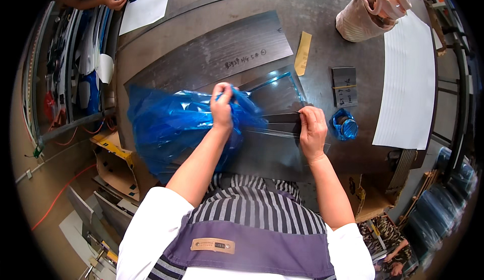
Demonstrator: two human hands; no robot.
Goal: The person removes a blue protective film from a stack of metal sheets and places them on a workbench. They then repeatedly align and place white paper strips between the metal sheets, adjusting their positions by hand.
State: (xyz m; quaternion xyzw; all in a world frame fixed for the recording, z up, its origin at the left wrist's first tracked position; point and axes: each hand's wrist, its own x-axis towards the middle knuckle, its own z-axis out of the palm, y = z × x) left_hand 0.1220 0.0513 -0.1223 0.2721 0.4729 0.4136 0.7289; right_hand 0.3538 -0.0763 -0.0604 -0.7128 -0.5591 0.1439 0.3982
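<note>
Here, crumpled, translucent blue plastic film (164, 121) spreads over the near left corner of the dark, flat worktable (307, 7), bunched in the left hand (222, 109). The right hand (313, 131) has its fingertips together at the right edge of thin, glossy dark sheets (275, 98). Beyond lies a narrow tan strip (303, 54); a pale pink bottle (385, 5) stands toward the far right corner.
</note>
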